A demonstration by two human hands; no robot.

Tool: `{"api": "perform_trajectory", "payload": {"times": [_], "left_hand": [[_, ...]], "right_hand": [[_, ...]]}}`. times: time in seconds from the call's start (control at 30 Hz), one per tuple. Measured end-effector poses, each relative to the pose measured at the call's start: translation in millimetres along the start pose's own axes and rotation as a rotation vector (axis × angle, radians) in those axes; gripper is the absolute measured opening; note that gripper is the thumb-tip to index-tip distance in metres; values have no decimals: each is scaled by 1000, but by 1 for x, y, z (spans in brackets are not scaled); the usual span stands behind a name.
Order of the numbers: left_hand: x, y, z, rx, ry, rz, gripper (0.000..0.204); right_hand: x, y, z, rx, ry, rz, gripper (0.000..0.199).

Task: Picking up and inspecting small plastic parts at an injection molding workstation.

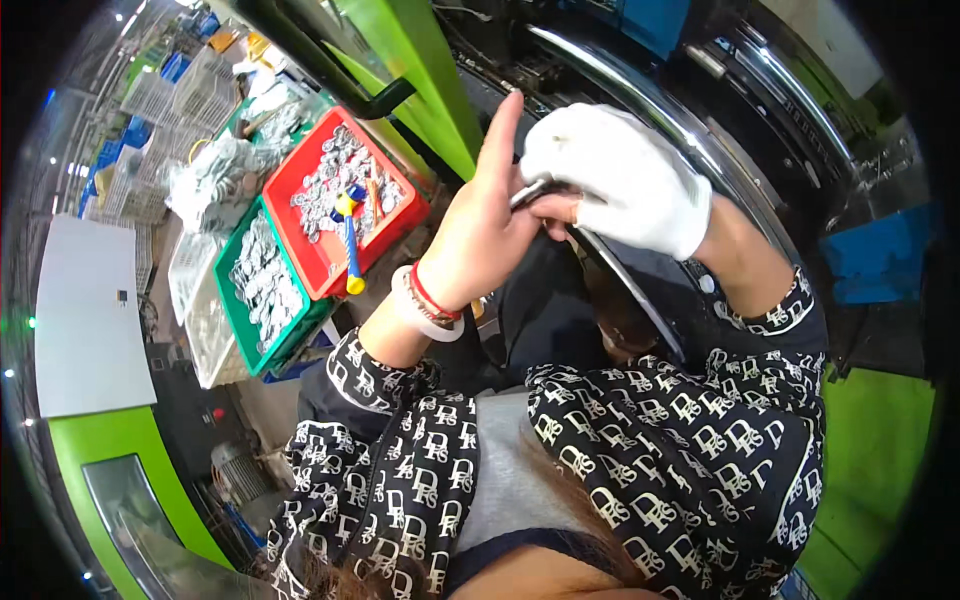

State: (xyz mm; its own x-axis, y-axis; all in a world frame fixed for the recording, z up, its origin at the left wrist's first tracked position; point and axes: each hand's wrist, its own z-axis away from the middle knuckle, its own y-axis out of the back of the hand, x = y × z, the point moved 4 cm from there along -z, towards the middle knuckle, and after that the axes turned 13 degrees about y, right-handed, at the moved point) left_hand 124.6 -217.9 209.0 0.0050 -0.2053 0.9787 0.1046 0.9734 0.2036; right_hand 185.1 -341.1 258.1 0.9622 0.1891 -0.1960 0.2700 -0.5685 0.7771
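Observation:
My left hand (478, 222), bare with bracelets at the wrist, is raised with one finger stretched upward. Its other fingers are partly hidden behind my right hand (625, 180). That hand wears a white glove, with a bare fingertip showing below, and its fingers curl inward. Between the two hands is a small, dark flat piece (534, 191) with a shiny edge, gripped by the right hand and close to the left palm. Its exact kind is hidden.
On the left, a red tray (314, 272) and a green tray (268, 365) hold many small silvery parts. A blue-and-yellow handled tool (350, 245) lies over the red tray. Clear bags (215, 185) are beyond. A green machine frame (450, 100) and curved metal bar (640, 85) stand ahead.

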Motion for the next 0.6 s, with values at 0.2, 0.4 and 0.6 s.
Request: {"api": "perform_trajectory", "payload": {"times": [0.2, 0.4, 0.6], "left_hand": [[0, 4, 8, 61, 104, 450, 40], [-8, 2, 17, -35, 241, 767, 24], [-5, 8, 14, -9, 130, 660, 22]], "right_hand": [[-20, 8, -1, 115, 329, 498, 26], [-26, 2, 5, 121, 366, 562, 36], [3, -10, 9, 403, -312, -639, 49]]}}
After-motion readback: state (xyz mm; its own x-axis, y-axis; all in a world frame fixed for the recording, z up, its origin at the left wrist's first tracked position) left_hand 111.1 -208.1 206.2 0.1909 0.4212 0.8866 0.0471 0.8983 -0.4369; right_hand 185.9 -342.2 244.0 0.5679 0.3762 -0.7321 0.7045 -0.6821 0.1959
